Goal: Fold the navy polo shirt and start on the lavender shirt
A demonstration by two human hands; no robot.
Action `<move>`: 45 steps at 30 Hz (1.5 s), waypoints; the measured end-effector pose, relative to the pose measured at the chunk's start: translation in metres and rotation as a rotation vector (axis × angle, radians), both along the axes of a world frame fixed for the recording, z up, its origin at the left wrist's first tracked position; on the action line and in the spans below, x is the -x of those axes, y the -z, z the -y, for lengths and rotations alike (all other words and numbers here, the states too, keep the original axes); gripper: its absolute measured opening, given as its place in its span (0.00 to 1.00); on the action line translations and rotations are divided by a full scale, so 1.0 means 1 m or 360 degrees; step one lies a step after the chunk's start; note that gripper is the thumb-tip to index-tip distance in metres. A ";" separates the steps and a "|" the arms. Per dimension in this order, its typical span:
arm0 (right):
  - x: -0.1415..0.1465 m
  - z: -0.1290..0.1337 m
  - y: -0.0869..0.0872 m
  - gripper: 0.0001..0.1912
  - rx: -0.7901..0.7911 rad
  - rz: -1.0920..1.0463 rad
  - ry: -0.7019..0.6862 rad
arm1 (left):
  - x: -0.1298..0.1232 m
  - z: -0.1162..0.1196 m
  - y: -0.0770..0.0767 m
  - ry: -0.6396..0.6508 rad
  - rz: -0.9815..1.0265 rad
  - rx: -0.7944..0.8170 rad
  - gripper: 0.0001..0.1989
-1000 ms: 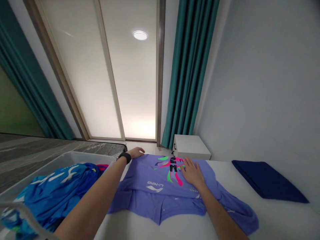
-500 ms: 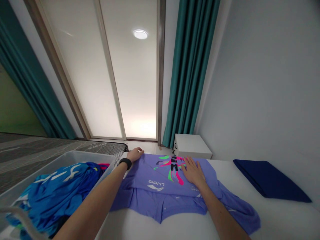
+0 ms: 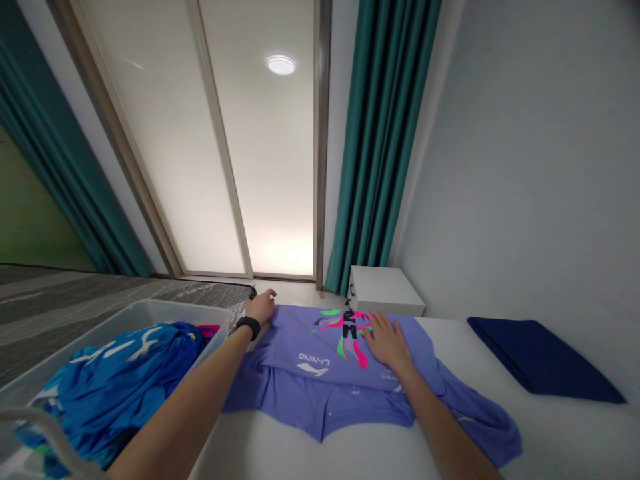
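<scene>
A purple T-shirt (image 3: 295, 390) with a LI-NING logo and a pink, green and black print lies on the white surface, its neckline toward me. My right hand (image 3: 387, 341) rests flat on the shirt beside the print, fingers spread, so it is open. At the shirt's far left corner is my left hand (image 3: 260, 308), wearing a black wristband (image 3: 249, 327). Its fingers look loosely bent and apart, with no cloth visible between them. The palm side of that hand is hidden.
At my left stands a clear plastic bin (image 3: 150, 308) holding blue clothes (image 3: 120, 367). A folded navy cloth (image 3: 543, 357) lies on the white surface (image 3: 465, 360) at right, near the wall. Beyond it are a white cabinet (image 3: 387, 287) and a teal curtain (image 3: 383, 147).
My left hand has shifted left and slightly away from me, off the shirt's corner. The shirt's upper left part lies flatter. My right hand stays in place.
</scene>
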State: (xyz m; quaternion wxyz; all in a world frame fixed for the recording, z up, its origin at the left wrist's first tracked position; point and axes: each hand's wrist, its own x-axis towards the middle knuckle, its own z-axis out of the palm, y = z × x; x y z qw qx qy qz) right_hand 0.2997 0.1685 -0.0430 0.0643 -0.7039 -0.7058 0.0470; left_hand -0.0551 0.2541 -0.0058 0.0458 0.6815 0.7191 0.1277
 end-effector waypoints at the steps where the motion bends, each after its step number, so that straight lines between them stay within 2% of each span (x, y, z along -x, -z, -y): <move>1: 0.000 0.000 0.000 0.32 -0.0007 -0.0001 -0.0002 | -0.002 0.001 0.001 0.0056 0.0001 -0.0016 0.17; 4: 0.000 0.000 0.001 0.32 -0.0018 -0.0004 -0.0004 | -0.012 0.005 0.007 0.0287 0.0003 -0.0002 0.17; 7: -0.001 -0.001 0.002 0.32 -0.0003 0.0007 -0.0009 | -0.024 0.008 0.015 0.0410 -0.0007 0.0071 0.17; 14: 0.000 -0.002 0.000 0.32 0.0071 -0.0004 0.0009 | -0.028 0.002 0.018 0.0439 -0.0034 0.0178 0.20; 21: 0.000 -0.004 -0.001 0.33 0.0104 0.0027 0.0023 | -0.026 0.006 0.012 0.0328 -0.0091 0.0080 0.22; 23: 0.000 -0.005 -0.001 0.33 0.0127 0.0032 0.0031 | -0.038 0.016 0.008 0.0364 -0.0101 0.0015 0.24; 26: 0.000 -0.005 -0.003 0.33 0.0136 0.0025 0.0039 | -0.068 0.043 0.008 0.0556 -0.0095 -0.0045 0.25; 29: -0.001 -0.007 -0.007 0.32 0.0170 0.0018 0.0015 | -0.095 0.075 0.013 0.0759 -0.0068 -0.0054 0.26; 32: -0.002 -0.004 -0.014 0.32 0.0226 0.0009 -0.0045 | -0.105 0.096 0.020 0.0795 -0.0036 -0.0037 0.26; 35: 0.000 0.014 -0.021 0.31 0.0228 0.0003 -0.0165 | -0.103 0.102 0.025 0.0795 0.0022 -0.0080 0.25; 39: 0.009 0.061 -0.025 0.31 0.0031 0.0027 -0.0451 | -0.100 0.100 0.025 0.0807 0.0006 -0.0064 0.26; 42: 0.013 0.092 -0.023 0.28 -0.0160 0.0031 -0.0515 | -0.103 0.103 0.017 0.0807 -0.0022 -0.0149 0.24; 45: 0.014 0.104 -0.019 0.26 -0.0260 0.0021 -0.0521 | -0.111 0.117 0.002 0.0869 -0.0085 -0.0344 0.19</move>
